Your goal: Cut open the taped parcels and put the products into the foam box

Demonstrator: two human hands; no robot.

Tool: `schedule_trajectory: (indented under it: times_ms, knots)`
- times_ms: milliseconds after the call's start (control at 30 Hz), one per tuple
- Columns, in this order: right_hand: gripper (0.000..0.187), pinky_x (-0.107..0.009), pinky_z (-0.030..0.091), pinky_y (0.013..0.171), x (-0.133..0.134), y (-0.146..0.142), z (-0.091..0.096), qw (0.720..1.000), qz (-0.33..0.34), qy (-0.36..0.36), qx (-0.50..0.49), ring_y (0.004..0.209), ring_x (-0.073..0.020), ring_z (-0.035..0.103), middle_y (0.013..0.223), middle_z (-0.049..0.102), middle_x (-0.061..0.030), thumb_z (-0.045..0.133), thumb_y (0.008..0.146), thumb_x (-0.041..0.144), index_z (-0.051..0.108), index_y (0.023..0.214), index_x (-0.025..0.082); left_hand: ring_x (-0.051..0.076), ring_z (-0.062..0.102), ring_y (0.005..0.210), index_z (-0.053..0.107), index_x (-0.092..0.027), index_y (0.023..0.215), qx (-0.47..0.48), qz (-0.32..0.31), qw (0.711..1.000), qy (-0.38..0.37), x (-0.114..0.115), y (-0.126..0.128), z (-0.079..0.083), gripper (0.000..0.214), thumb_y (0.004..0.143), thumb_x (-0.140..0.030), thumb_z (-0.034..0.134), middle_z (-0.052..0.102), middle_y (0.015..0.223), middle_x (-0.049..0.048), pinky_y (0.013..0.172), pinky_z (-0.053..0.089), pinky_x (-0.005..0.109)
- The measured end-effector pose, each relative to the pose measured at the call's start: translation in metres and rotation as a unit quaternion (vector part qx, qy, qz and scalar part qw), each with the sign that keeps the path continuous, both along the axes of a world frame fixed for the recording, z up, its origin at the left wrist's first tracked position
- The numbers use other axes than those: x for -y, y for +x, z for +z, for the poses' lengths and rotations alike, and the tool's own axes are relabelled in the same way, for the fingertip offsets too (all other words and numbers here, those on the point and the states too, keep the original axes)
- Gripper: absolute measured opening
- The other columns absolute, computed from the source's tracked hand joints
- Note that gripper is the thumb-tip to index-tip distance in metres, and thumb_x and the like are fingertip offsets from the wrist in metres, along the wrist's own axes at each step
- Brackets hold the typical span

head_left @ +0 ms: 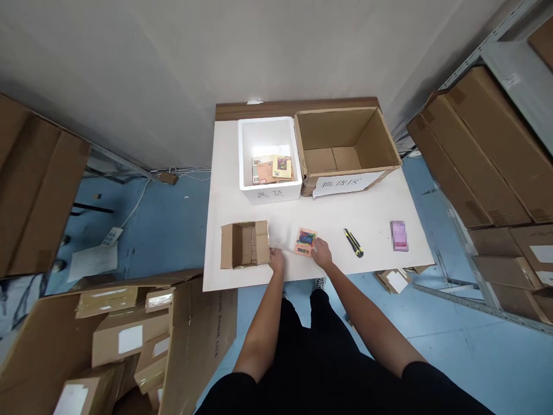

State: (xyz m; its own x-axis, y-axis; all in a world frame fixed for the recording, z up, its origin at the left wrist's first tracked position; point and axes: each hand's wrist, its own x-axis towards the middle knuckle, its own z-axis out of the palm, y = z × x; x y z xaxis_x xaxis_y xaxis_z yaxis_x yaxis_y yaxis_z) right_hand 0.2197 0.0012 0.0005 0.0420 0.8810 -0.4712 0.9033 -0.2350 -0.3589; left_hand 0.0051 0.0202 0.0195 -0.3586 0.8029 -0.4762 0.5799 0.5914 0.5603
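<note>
My right hand grips the right edge of a small square orange packet with a colourful printed picture, low over the table. Whitish see-through plastic lies between the packet and my left hand; its outline is faint. The fingers of my left hand are closed at the plastic's near end, beside the right flap of a small open cardboard box. To the right of my right hand lies a yellow-and-black utility knife. Farther right is a purple pack, partly pixelated.
A white foam box with several flat packets inside stands at the back of the table. Beside it is a large open carton with a handwritten paper label. A big carton of parcels stands left; shelved boxes stand right.
</note>
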Motion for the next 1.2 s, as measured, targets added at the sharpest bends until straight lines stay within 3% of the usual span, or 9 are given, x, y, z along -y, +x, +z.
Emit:
schedule_trajectory:
  times_ms: [67,133,267,400,600,733,833,967,1200]
  knots:
    - [0.065,-0.040,0.040,0.119,0.003,-0.008,0.002,0.998,0.040,-0.036,0.026,0.158,-0.0295,0.026,0.174,0.031,-0.0082,0.044,0.100,0.024,0.039,0.165,0.021,0.024,0.071,0.103,0.065,-0.019,0.125,-0.009,0.005,1.000,0.012,0.020,0.005,0.006,0.036,0.107,-0.036,0.040,0.075,0.109,0.0107,0.093,0.054,0.036]
    - [0.070,-0.045,0.042,0.116,0.006,-0.014,0.002,0.994,0.068,-0.070,0.053,0.161,-0.0329,0.018,0.178,0.018,-0.0057,0.046,0.097,0.019,0.038,0.166,0.024,0.022,0.071,0.105,0.068,-0.021,0.121,0.043,-0.106,0.991,0.065,0.026,0.018,0.010,0.029,0.102,-0.034,0.050,0.075,0.111,0.0086,0.096,0.053,0.032]
    - [0.078,-0.053,0.034,0.120,0.006,-0.017,0.000,0.987,0.091,-0.087,0.096,0.164,-0.0367,0.006,0.179,0.010,-0.0049,0.050,0.092,0.015,0.035,0.167,0.026,0.025,0.062,0.131,0.067,-0.017,0.132,0.040,-0.232,0.971,0.044,-0.007,0.049,0.008,0.037,0.098,-0.020,0.054,0.070,0.134,0.0155,0.110,0.046,0.034]
    - [0.080,-0.056,0.031,0.122,0.003,-0.013,-0.003,0.985,0.097,-0.108,0.098,0.164,-0.0381,0.002,0.179,0.008,-0.0021,0.052,0.092,0.015,0.032,0.168,0.029,0.033,0.068,0.122,0.072,-0.011,0.118,-0.007,-0.213,0.970,-0.119,-0.052,0.064,-0.002,0.035,0.086,-0.025,0.074,0.073,0.125,0.0232,0.095,0.053,0.036]
    - [0.080,-0.061,0.025,0.125,0.005,0.001,-0.011,0.995,0.067,-0.077,0.012,0.164,-0.0390,0.005,0.178,0.015,-0.0020,0.054,0.088,0.014,0.041,0.164,0.031,0.033,0.073,0.114,0.073,-0.018,0.086,-0.006,-0.198,0.971,-0.138,-0.071,0.069,-0.006,0.026,0.068,-0.026,0.090,0.079,0.106,0.0176,0.090,0.053,0.035]
    - [0.075,-0.059,0.034,0.123,0.002,0.010,-0.008,0.979,-0.112,0.016,-0.168,0.158,-0.0361,0.030,0.167,0.042,-0.0125,0.060,0.087,0.029,0.046,0.160,0.024,0.031,0.073,0.115,0.075,-0.022,0.085,0.019,-0.158,0.982,-0.106,-0.060,0.069,0.014,0.019,0.070,-0.023,0.087,0.081,0.101,0.0116,0.092,0.054,0.035]
    - [0.079,-0.054,0.053,0.106,-0.005,0.020,0.014,0.893,-0.274,0.044,-0.353,0.131,-0.0345,0.063,0.140,0.067,-0.0157,0.069,0.079,0.042,0.051,0.153,0.022,0.025,0.077,0.100,0.078,-0.023,0.089,0.068,-0.128,0.987,-0.075,-0.052,0.065,0.038,0.013,0.077,-0.023,0.083,0.082,0.095,0.0062,0.086,0.057,0.032]
    - [0.063,-0.044,0.060,0.087,-0.018,0.038,0.068,0.791,-0.281,0.021,-0.543,0.098,-0.0287,0.076,0.108,0.079,-0.0092,0.079,0.067,0.044,0.066,0.126,0.023,0.020,0.077,0.092,0.080,-0.021,0.098,0.131,-0.104,0.986,-0.015,-0.054,0.052,0.080,0.016,0.084,-0.028,0.080,0.083,0.097,0.0042,0.084,0.058,0.029]
    - [0.055,-0.041,0.060,0.083,-0.051,0.059,0.156,0.782,-0.224,0.081,-0.576,0.096,-0.0276,0.075,0.108,0.079,-0.0087,0.083,0.065,0.043,0.068,0.115,0.024,0.030,0.069,0.123,0.077,-0.026,0.124,0.059,-0.105,0.981,0.155,-0.062,0.040,0.157,0.045,0.080,-0.035,0.088,0.075,0.130,0.0109,0.103,0.054,0.040]
